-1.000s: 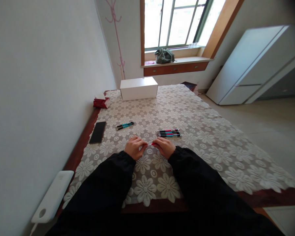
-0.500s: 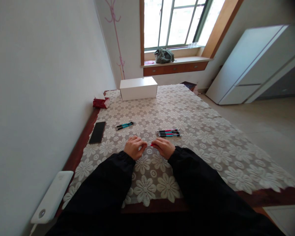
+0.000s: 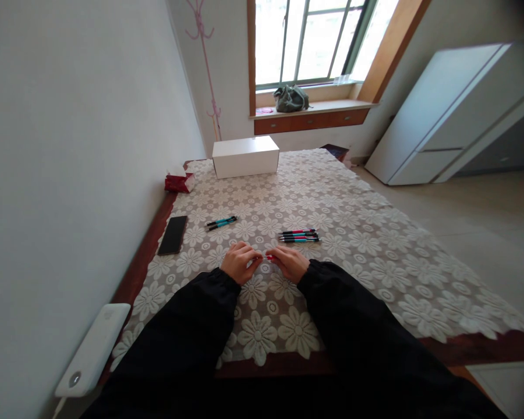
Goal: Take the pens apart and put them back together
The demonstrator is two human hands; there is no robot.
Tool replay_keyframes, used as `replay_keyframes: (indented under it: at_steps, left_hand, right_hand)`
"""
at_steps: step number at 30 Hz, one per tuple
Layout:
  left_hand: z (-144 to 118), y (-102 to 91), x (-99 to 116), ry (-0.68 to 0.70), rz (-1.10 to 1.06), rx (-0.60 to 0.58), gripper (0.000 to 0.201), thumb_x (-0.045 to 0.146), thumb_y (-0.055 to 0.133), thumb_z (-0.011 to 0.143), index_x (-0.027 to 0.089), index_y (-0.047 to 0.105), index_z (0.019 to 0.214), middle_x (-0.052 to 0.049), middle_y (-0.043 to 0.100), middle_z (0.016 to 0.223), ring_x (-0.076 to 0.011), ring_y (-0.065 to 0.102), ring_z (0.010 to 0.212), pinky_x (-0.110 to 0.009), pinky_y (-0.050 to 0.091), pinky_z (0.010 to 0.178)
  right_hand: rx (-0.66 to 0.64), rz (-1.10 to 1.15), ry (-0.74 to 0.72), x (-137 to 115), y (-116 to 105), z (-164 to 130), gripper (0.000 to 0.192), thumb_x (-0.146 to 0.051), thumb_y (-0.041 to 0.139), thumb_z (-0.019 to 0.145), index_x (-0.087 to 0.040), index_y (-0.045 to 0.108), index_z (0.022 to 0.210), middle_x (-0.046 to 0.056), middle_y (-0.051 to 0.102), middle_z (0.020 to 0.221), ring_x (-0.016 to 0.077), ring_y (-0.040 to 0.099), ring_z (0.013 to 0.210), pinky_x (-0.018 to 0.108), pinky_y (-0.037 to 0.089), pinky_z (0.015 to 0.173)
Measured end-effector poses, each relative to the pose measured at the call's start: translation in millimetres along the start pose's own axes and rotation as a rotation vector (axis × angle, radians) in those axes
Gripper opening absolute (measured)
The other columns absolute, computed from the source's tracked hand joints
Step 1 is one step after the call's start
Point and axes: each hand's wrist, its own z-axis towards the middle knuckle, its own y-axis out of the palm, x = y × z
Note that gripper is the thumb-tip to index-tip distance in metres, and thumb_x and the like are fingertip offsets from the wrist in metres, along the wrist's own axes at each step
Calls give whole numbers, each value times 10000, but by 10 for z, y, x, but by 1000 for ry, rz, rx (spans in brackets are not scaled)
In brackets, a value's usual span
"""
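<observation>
Just above the tablecloth, my left hand [image 3: 241, 263] is closed, thumb and forefinger pinching a thin pale rod that looks like a pen refill [image 3: 264, 258]. Facing it, my right hand [image 3: 290, 263] is closed round a small red pen part [image 3: 269, 257], most of it hidden by the fingers. The rod and the red part meet in the narrow gap between my fingertips. Beyond my right hand lies a group of pens [image 3: 299, 235] with red, teal and black barrels. Two teal and black pens [image 3: 222, 223] rest beyond my left hand.
A black phone [image 3: 173, 235] lies at the left table edge, with a red tissue pack [image 3: 179, 183] farther back. A white box [image 3: 245, 157] stands at the far end of the lace tablecloth [image 3: 349, 203]. At lower left is a white device with a cable [image 3: 94, 349].
My right hand has shifted slightly left, toward my left hand. Less of the thin rod shows between the fingertips. The pens on the table have stayed put.
</observation>
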Motion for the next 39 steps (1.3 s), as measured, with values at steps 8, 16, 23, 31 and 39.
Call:
replay_keyframes:
  at_steps: [8, 16, 23, 31, 39]
  left_hand:
    - [4, -35, -80, -69, -52, -12, 271, 193, 665, 829, 251, 663, 1094, -44, 720, 972, -243, 613, 1019, -417, 484, 931]
    - [-13, -57, -132, -104, 35, -42, 297, 121, 703, 659, 240, 689, 931, -76, 675, 1084, -306, 557, 1110, -508, 462, 971]
    - [-12, -19, -157, -137, 40, -22, 40, 216, 720, 765, 240, 707, 793, -64, 685, 1054, -290, 551, 1095, -504, 459, 953]
    - [3, -19, -183, -179, 31, 60, 22, 193, 678, 823, 215, 679, 828, -67, 706, 990, -261, 585, 1020, -446, 483, 893]
    - [9, -29, -161, -174, 18, 25, 46, 183, 677, 816, 220, 686, 841, -62, 707, 984, -251, 587, 1034, -424, 485, 919]
  right_hand:
    - [-11, -49, 35, -17, -80, -16, 244, -133, 423, 962, -227, 575, 1127, 51, 634, 922, 170, 612, 816, 253, 465, 744]
    - [19, -36, 47, -19, -92, -11, 297, -99, 417, 945, -240, 574, 1153, 41, 619, 905, 165, 597, 787, 247, 459, 731]
    - [-75, -130, 97, 32, -80, -25, 316, -46, 453, 874, -234, 604, 1079, 34, 624, 924, 162, 605, 788, 239, 437, 709]
    - [-134, -201, 159, 44, -120, -21, 319, -45, 492, 844, -236, 626, 1061, 44, 657, 988, 167, 620, 776, 249, 424, 686]
    - [-169, -221, 174, -2, -153, -3, 295, -92, 464, 890, -230, 622, 1097, 42, 649, 998, 160, 615, 807, 238, 411, 707]
